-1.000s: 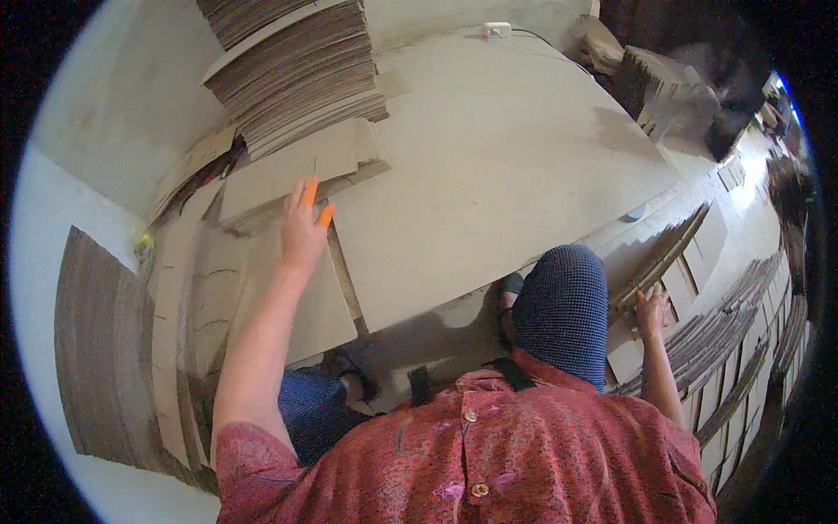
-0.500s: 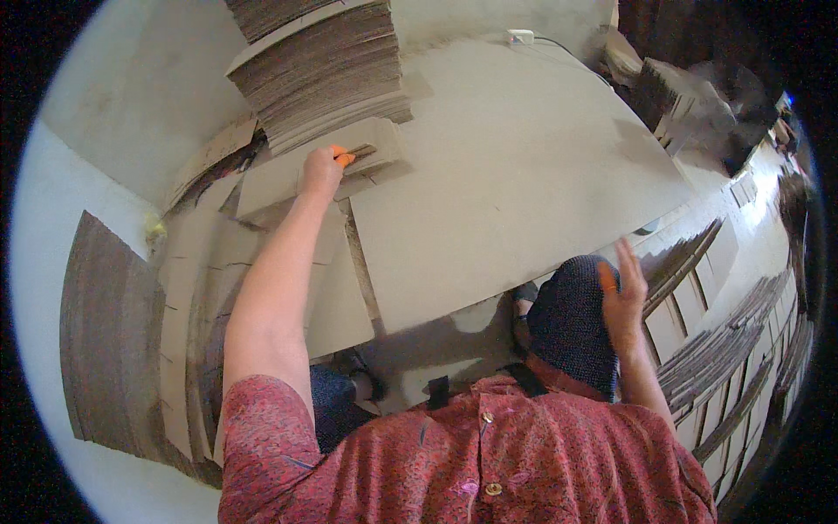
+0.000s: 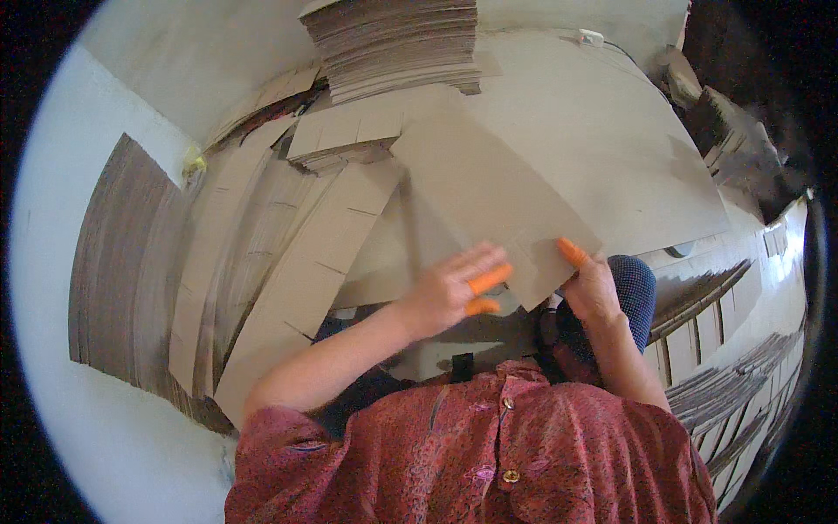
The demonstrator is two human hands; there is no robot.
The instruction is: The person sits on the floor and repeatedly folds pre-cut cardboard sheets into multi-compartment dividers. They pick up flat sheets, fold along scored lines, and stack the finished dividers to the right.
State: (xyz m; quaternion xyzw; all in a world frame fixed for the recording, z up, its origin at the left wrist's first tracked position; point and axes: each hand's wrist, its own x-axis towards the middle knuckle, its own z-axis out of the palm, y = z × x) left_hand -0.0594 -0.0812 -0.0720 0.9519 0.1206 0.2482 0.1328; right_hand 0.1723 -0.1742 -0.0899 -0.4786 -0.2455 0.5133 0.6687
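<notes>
A long brown cardboard sheet [image 3: 502,188] slants over the work surface, its near end toward my lap. My right hand [image 3: 595,286] grips the near right corner, with the orange-covered thumb on top and the other fingers underneath. Just left of the sheet's near end is my left hand [image 3: 458,286], slightly blurred. Its fingers are apart and hold nothing; two of them wear orange finger covers. Behind lies a low pile of slotted cardboard strips [image 3: 349,131]. Another slotted strip [image 3: 305,271] runs down beside my left arm.
A tall cardboard stack [image 3: 393,48] stands at the back of the pale board [image 3: 602,131]. More cardboard leans by the left wall [image 3: 118,253]. Several rows of slotted pieces [image 3: 742,375] lie at the right. A white plug [image 3: 591,37] with a cable sits at the far edge.
My left hand has come back from the far pile toward my lap. The cardboard sheet now lies slanted in front of me, and my right hand has closed on its corner.
</notes>
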